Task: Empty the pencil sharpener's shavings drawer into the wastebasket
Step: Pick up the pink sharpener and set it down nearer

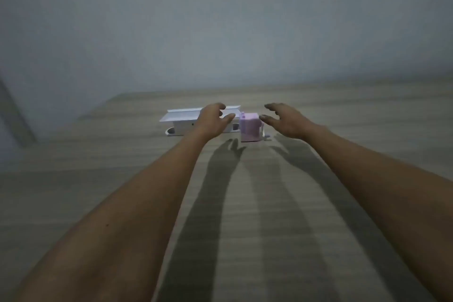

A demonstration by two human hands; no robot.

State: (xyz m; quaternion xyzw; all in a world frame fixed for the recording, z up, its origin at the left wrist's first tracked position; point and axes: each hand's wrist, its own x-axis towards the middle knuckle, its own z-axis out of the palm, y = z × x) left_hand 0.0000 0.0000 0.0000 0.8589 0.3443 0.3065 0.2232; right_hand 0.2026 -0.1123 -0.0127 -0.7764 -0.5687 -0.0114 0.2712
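Observation:
A small pink-lilac pencil sharpener (250,127) stands upright on the wooden table (245,203), with a small crank on its right side. My left hand (212,119) hovers just left of it, fingers spread and curled, holding nothing. My right hand (285,120) hovers just right of it, fingers apart, also holding nothing. Neither hand touches the sharpener as far as I can tell. No wastebasket is in view.
A long white box-like holder (182,122) lies on the table behind and left of the sharpener, partly hidden by my left hand. A grey wall (220,19) rises behind the table's far edge. Dim light casts long arm shadows on the wood.

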